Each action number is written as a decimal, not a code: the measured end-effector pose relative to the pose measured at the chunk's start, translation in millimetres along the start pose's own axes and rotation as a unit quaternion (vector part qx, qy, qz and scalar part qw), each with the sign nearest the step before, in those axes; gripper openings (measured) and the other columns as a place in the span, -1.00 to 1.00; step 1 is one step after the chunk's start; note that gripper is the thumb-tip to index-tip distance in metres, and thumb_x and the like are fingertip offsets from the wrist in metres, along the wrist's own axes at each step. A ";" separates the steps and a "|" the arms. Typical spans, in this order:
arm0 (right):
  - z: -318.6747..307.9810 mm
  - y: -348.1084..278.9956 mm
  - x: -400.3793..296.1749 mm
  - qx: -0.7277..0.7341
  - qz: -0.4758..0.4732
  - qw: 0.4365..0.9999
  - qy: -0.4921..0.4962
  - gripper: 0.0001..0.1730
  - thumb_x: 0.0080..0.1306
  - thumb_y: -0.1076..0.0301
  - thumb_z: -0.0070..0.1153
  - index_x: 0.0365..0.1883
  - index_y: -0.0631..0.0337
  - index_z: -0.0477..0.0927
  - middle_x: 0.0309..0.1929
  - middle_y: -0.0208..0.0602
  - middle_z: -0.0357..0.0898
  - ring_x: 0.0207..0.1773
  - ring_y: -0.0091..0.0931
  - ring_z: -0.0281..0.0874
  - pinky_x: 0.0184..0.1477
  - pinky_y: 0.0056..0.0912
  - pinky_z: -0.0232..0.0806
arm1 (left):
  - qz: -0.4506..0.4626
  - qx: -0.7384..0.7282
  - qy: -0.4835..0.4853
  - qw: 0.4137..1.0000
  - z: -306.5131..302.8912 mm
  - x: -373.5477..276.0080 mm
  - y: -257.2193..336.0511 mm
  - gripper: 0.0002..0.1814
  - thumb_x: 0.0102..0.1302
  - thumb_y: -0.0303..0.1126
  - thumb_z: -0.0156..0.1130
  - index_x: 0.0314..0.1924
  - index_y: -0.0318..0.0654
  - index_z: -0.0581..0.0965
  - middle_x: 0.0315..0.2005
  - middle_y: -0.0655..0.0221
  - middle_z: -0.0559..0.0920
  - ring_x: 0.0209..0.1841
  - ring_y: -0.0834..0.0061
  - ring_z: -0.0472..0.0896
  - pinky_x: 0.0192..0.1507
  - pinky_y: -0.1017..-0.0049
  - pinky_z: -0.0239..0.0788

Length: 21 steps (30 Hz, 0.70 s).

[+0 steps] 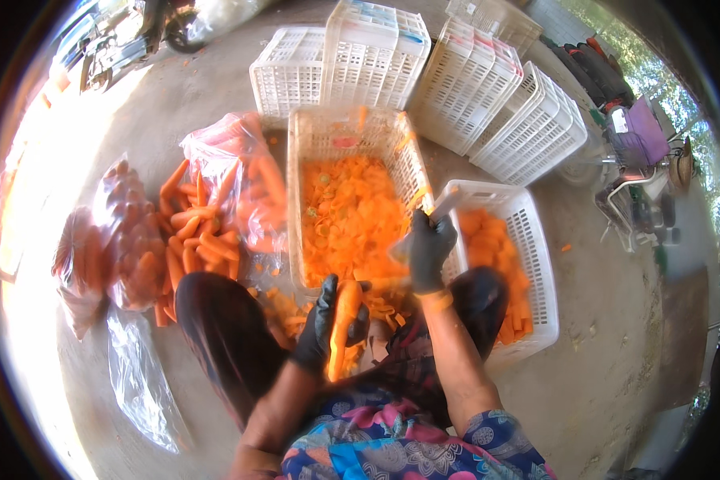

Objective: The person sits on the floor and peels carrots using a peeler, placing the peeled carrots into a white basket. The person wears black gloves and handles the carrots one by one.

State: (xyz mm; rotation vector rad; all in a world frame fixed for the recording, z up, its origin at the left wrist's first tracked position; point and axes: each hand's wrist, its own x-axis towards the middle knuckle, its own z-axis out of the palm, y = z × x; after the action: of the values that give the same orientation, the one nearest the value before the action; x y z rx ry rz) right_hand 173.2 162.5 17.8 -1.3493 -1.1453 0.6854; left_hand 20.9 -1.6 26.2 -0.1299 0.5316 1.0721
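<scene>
My left hand [336,318], in a dark glove, holds a large carrot [344,327] upright between my knees. My right hand [430,249], gloved too, grips a blurred handled tool, perhaps a peeler [403,247]; its exact kind is hard to tell. Beyond both hands stands a plastic crate [296,210] holding orange carrot peelings [348,216]. To the right, a white crate [543,270] holds orange carrot pieces [507,276]. Whole carrots [201,237] lie heaped on the floor at the left. More peelings [288,309] are scattered below the near edge of the peelings crate.
White slatted crates [378,60] stand across the back. Clear plastic bags of carrots [129,240] sit at the left, with a loose plastic bag [138,384] nearer. Another bag [234,144] lies beside the peelings crate. A motorcycle [120,48] and a parked cycle [633,186] stand farther off.
</scene>
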 end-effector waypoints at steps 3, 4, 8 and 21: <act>8.5 -44.5 -50.0 0.016 -0.044 0.996 -0.079 -0.69 0.20 0.30 0.20 -0.56 0.31 0.40 -0.68 -0.27 0.39 -0.60 -0.51 0.29 -0.47 -0.30 0.26 | 0.128 0.013 0.081 0.988 -0.7 3.8 4.8 -0.33 0.35 0.27 0.06 0.06 -0.25 0.49 -0.45 0.29 0.57 -0.57 0.46 0.48 -0.52 0.55 0.35; 11.7 -59.5 -68.8 0.001 -0.017 0.995 -0.101 -0.70 0.19 0.29 0.21 -0.54 0.31 0.42 -0.67 -0.23 0.42 -0.59 -0.45 0.35 -0.45 -0.29 0.30 | 0.156 0.025 0.095 0.983 1.3 3.3 5.1 -0.35 0.36 0.26 0.06 0.03 -0.25 0.49 -0.47 0.28 0.57 -0.58 0.46 0.48 -0.53 0.55 0.34; 30.2 -35.6 -101.7 -0.102 -0.234 0.959 -0.120 -0.68 0.23 0.34 0.25 -0.57 0.24 0.38 -0.71 -0.32 0.35 -0.62 -0.49 0.33 -0.49 -0.32 0.24 | 0.188 0.162 0.066 0.967 -26.1 16.3 0.0 -0.40 0.39 0.22 0.04 -0.07 -0.27 0.49 -0.55 0.29 0.52 -0.63 0.45 0.45 -0.59 0.52 0.28; 3.1 -65.0 -95.1 0.015 0.049 0.986 -0.159 -0.65 0.29 0.25 0.29 -0.52 0.20 0.41 -0.61 -0.55 0.35 -0.48 -0.68 0.25 -0.41 -0.48 0.22 | 0.146 0.071 -0.018 0.987 -27.6 18.5 18.6 -0.31 0.40 0.25 -0.02 0.05 -0.31 0.52 -0.43 0.31 0.57 -0.53 0.47 0.53 -0.54 0.58 0.37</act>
State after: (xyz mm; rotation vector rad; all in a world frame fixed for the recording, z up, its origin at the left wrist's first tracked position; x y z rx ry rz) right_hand 122.8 66.9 57.7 -1.3078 -1.3185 1.0134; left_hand 1.9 12.5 -3.7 0.0957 0.6035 1.3141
